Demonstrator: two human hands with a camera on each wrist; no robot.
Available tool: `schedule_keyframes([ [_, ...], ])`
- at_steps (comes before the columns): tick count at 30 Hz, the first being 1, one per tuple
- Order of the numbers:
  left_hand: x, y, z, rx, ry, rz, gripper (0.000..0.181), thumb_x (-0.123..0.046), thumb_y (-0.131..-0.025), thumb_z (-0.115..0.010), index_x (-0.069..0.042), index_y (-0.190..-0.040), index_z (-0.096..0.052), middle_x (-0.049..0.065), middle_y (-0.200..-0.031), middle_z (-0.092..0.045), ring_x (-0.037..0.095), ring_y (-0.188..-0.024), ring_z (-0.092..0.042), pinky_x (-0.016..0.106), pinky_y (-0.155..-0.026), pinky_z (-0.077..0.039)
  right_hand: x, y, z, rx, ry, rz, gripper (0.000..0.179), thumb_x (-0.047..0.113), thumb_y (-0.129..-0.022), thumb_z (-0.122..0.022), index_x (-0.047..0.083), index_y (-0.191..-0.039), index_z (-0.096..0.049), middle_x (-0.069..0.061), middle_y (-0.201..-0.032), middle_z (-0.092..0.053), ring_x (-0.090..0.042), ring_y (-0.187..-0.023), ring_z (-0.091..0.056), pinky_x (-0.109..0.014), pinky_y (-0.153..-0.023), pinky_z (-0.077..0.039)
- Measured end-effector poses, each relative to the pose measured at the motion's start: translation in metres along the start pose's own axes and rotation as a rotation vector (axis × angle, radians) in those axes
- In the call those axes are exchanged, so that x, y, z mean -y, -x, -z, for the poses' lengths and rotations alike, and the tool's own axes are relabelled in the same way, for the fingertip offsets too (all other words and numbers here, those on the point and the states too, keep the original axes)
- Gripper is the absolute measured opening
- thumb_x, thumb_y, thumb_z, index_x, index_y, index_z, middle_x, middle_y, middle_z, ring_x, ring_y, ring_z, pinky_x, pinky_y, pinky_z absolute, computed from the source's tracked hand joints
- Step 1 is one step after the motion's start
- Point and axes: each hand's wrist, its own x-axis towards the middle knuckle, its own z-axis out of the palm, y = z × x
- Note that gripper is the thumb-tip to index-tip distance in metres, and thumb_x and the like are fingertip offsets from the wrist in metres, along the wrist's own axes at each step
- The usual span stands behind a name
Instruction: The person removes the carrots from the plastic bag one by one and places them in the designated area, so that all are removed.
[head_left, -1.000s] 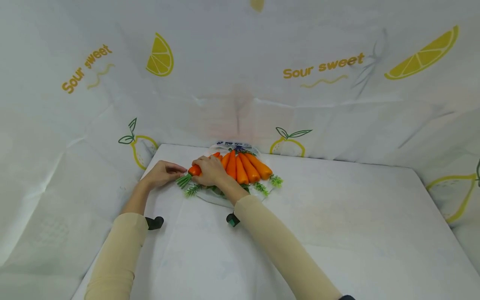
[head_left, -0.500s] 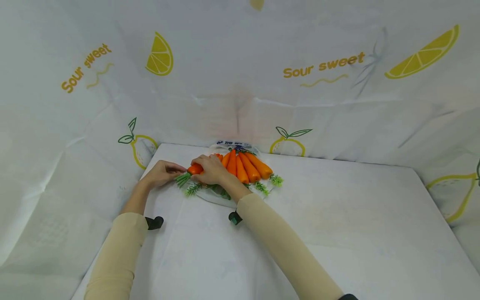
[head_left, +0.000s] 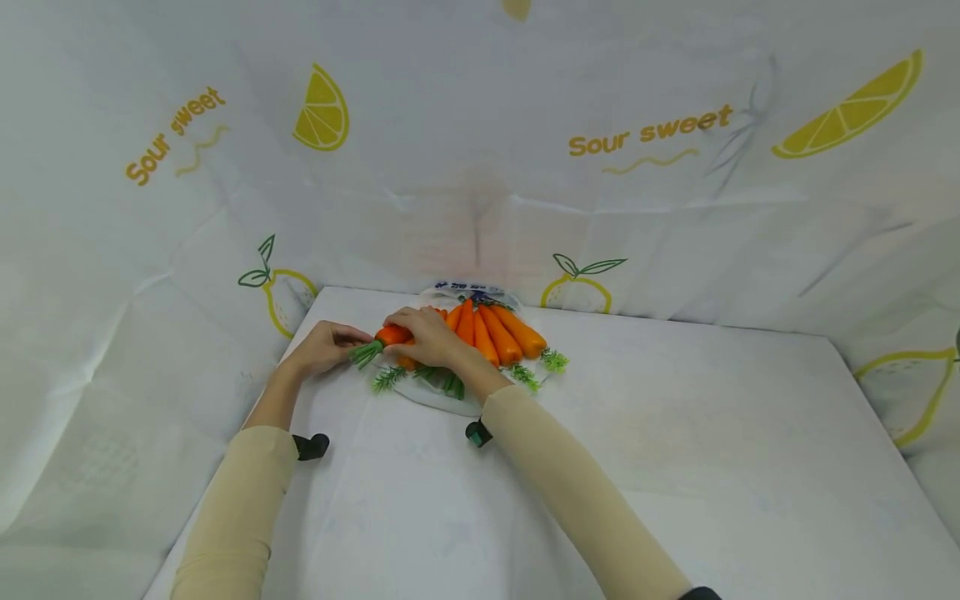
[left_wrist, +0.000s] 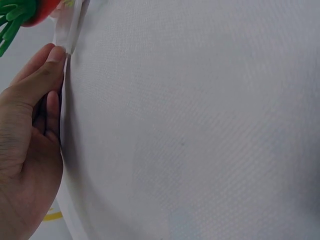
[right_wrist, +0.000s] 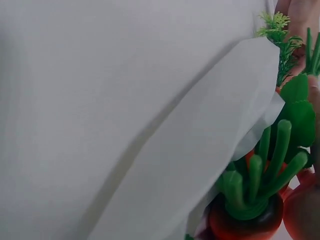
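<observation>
My left hand (head_left: 318,348) is at the left of a pile of carrots. In the left wrist view its thumb and forefinger pinch the edge of a thin white plastic bag (left_wrist: 64,27). My right hand (head_left: 426,340) lies over the pile's left part and grips a carrot (head_left: 392,335) with thick green stems, its top pointing to the left hand. More orange carrots (head_left: 504,335) fan out to the right on the bag (head_left: 438,400). The right wrist view shows a stubby green-stemmed carrot top (right_wrist: 245,220) beside the bag's raised edge; the right fingers are partly hidden.
Feathery green leaves (head_left: 553,361) stick out at the pile's front and right. Under everything is a white-covered table (head_left: 675,433). A white cloth wall (head_left: 487,167) printed with lemons rises at the back and sides, close behind the bag.
My right hand and the carrot it grips have shifted slightly to the right. More orange shows below the right thumb. My left hand stays almost where it was.
</observation>
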Motion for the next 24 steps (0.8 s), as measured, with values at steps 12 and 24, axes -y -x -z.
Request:
schedule_keyframes([
  [12, 0.000, -0.003, -0.003, -0.037, 0.029, -0.030, 0.024, 0.002, -0.093, -0.080, 0.011, -0.115, -0.078, 0.015, -0.097, -0.081, -0.001, -0.078, -0.064, 0.012, -0.076, -0.055, 0.001, 0.007, 0.019, -0.058, -0.113, 0.071, 0.051, 0.033, -0.105, -0.072, 0.007, -0.149, -0.062, -0.013, -0.155, -0.062, -0.029, -0.127, -0.065, -0.045, -0.113, -0.053],
  [24, 0.001, 0.000, -0.005, -0.033, 0.015, 0.029, 0.023, -0.014, -0.099, -0.081, -0.004, -0.119, -0.083, 0.008, -0.103, -0.080, 0.005, -0.084, -0.066, 0.015, -0.077, -0.056, -0.001, 0.042, 0.077, -0.127, -0.267, 0.108, 0.050, 0.026, -0.102, -0.077, 0.009, -0.147, -0.064, -0.009, -0.146, -0.066, -0.025, -0.125, -0.063, -0.048, -0.114, -0.055],
])
